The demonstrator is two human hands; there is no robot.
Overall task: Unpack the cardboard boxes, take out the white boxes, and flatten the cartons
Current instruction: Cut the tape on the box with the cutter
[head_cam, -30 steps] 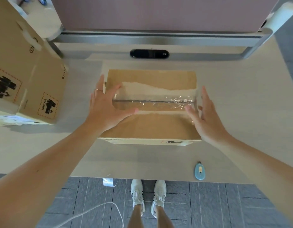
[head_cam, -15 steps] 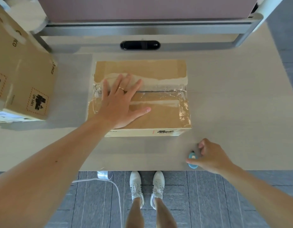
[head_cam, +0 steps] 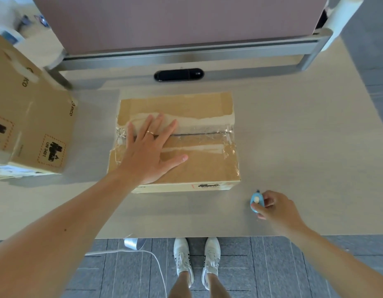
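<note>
A closed cardboard box [head_cam: 203,160] lies in the middle of the table, its top seam sealed with clear tape and torn paper. My left hand [head_cam: 147,151] lies flat on the left half of its top, fingers spread across the seam. Near the table's front edge, to the right of the box, my right hand [head_cam: 274,208] pinches a small light-blue cutter [head_cam: 256,201] between thumb and fingers. No white boxes are visible.
A larger cardboard carton [head_cam: 35,130] with printed labels stands at the left edge of the table [head_cam: 304,147]. A partition panel with a metal rail [head_cam: 186,52] and a black device [head_cam: 178,74] runs along the back. The floor and my shoes lie below the front edge.
My right hand left the box's right side, dropped to the front edge and took hold of the blue cutter. My left hand moved onto the box top and stayed flat there.
</note>
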